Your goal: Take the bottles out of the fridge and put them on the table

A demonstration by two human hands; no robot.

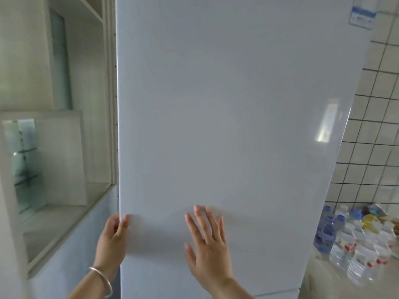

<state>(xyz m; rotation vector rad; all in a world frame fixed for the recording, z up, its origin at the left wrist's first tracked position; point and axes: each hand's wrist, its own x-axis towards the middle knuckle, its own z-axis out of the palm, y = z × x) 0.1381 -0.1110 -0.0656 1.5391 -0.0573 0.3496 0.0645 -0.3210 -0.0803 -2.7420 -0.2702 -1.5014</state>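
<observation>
Left hand (112,238): fingers curled round the fridge door (226,115) at its left edge, low down.
Right hand (207,240): spread flat, just right of it.
Door: upright, closed or nearly.
Bottles (354,240): crowd the counter (319,275), right; any inside the fridge are hidden.

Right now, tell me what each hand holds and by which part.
The left hand grips the fridge door by its left edge. The right hand holds nothing, lying flat against the door's front.
</observation>
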